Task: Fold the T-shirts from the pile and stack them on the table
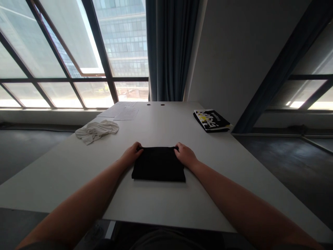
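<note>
A folded black cloth (pixel 158 165), perhaps a garment, lies in front of me as a flat rectangle. My left hand (pixel 133 152) pinches its far left corner between thumb and fingers. At the far right corner, my right hand (pixel 184 154) grips the same cloth in a similar way. The far edge runs straight between both hands, while the near edge rests on the white table (pixel 145 205). Its dark colour hides the fold layers.
A crumpled whitish cloth (pixel 97 131) lies on the left, with paper sheets (pixel 126 113) behind it. At the back right sits a black folded stack (pixel 212 121) with white and yellow print. A blue curtain (pixel 171 52) hangs beyond the table's far edge.
</note>
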### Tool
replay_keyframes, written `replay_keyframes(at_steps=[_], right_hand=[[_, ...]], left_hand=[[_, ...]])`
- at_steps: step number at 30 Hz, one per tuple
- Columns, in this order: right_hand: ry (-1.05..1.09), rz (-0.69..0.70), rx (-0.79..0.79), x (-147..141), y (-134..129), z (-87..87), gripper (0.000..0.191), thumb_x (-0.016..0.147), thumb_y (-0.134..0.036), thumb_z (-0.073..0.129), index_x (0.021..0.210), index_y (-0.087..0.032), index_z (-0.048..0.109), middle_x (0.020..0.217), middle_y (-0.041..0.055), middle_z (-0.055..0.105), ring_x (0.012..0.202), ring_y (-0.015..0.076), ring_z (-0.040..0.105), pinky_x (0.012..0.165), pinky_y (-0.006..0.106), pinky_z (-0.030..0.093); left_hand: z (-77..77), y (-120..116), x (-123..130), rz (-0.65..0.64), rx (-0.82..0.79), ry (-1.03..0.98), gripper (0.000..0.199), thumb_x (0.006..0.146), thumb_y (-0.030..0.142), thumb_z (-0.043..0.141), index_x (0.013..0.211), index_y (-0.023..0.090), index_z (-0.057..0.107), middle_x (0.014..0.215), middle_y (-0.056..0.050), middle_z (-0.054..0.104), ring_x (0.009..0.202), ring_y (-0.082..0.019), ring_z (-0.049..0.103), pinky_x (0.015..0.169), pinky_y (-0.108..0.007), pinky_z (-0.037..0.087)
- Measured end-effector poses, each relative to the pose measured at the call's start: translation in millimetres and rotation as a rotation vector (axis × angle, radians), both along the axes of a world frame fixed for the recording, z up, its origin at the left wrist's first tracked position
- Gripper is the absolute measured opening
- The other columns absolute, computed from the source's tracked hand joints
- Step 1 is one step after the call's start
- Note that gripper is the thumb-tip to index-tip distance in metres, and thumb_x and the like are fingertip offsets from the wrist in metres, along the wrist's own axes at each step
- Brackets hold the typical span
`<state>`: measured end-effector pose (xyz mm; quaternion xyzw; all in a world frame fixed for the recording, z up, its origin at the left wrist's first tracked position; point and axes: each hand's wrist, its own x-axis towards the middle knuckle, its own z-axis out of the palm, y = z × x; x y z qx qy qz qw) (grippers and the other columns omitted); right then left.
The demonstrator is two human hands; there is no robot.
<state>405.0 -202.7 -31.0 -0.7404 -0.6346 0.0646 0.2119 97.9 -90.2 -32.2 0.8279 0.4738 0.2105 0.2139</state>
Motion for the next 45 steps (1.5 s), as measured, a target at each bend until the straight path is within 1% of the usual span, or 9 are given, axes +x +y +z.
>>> replay_keyframes(at_steps=[5,11,17,21,24,27,30,39,45], right_hand=[[0.010,0.017,0.021,0,1,-2.3,0.037,0.098,-0.030,0.055,0.132,-0.017,0.064,0.128,0.0115,0.065,0.111,0.0215,0.063,0.097,0.030,0.047],[-0.071,0.094,-0.052,1,-1,2.8,0.030,0.096,-0.038,0.062,0.113,-0.014,0.070,0.120,0.0145,0.066,0.114,0.0264,0.059,0.105,0.036,0.043],[0.536,0.110,-0.028,4,-10,8.5,0.026,0.095,-0.039,0.059,0.111,-0.018,0.061,0.103,0.0067,0.069,0.091,0.0185,0.064,0.085,0.029,0.051],[1.144,0.125,-0.128,-4,-19,13.9,0.059,0.096,-0.040,0.054,0.150,-0.025,0.036,0.096,0.0014,0.068,0.074,0.0139,0.065,0.068,0.025,0.052],[1.270,0.262,-0.194,-5,-25,18.0,0.087,0.093,-0.037,0.060,0.165,-0.033,0.012,0.098,0.0003,0.071,0.079,0.0138,0.069,0.077,0.027,0.057],[1.197,0.438,-0.270,-4,-28,19.0,0.079,0.090,-0.040,0.067,0.162,-0.031,0.036,0.122,0.0053,0.071,0.110,0.0196,0.070,0.104,0.037,0.054],[0.949,0.484,-0.317,-5,-29,18.0,0.058,0.087,-0.043,0.072,0.142,-0.027,0.065,0.137,0.0060,0.066,0.128,0.0262,0.062,0.116,0.043,0.047],[0.793,0.423,-0.189,-2,-22,19.2,0.068,0.085,-0.029,0.069,0.152,-0.027,0.056,0.140,0.0032,0.065,0.127,0.0256,0.064,0.116,0.043,0.048],[0.537,0.397,-0.163,25,-10,57.8,0.068,0.088,-0.022,0.063,0.155,-0.027,0.052,0.148,0.0038,0.059,0.128,0.0247,0.062,0.115,0.040,0.047]], left_hand=[[10.4,-11,8,-0.039,0.158,0.098,0.026,0.097,0.035,0.048,0.117,0.026,0.064,0.118,-0.005,0.073,0.112,-0.025,0.065,0.103,-0.042,0.050],[21.8,-31,38,-0.173,0.236,0.318,0.040,0.103,0.049,0.042,0.129,0.029,0.064,0.132,-0.009,0.067,0.123,-0.030,0.061,0.108,-0.048,0.046],[19.2,-32,39,-0.142,0.287,0.451,0.038,0.106,0.047,0.037,0.114,0.023,0.064,0.116,-0.011,0.069,0.114,-0.029,0.063,0.101,-0.043,0.047],[19.2,-38,27,-0.053,0.358,0.461,0.036,0.107,0.045,0.037,0.106,0.021,0.063,0.110,-0.012,0.070,0.110,-0.028,0.064,0.096,-0.040,0.047],[19.4,-40,22,0.014,0.319,0.472,0.034,0.107,0.043,0.036,0.107,0.019,0.061,0.110,-0.013,0.072,0.109,-0.029,0.066,0.093,-0.039,0.047],[20.2,-40,22,0.034,0.249,0.462,0.032,0.107,0.043,0.037,0.109,0.019,0.059,0.112,-0.013,0.073,0.108,-0.028,0.068,0.091,-0.037,0.047],[20.4,-39,24,0.030,0.216,0.430,0.030,0.107,0.043,0.038,0.108,0.021,0.058,0.111,-0.011,0.073,0.106,-0.026,0.068,0.088,-0.036,0.047],[7.0,-14,15,0.071,0.274,0.425,0.035,0.106,0.040,0.037,0.115,0.018,0.062,0.118,-0.014,0.067,0.112,-0.029,0.061,0.106,-0.041,0.044],[3.4,-7,9,0.175,0.175,0.374,0.036,0.102,0.040,0.040,0.123,0.024,0.065,0.132,-0.013,0.061,0.123,-0.034,0.056,0.105,-0.050,0.047]])
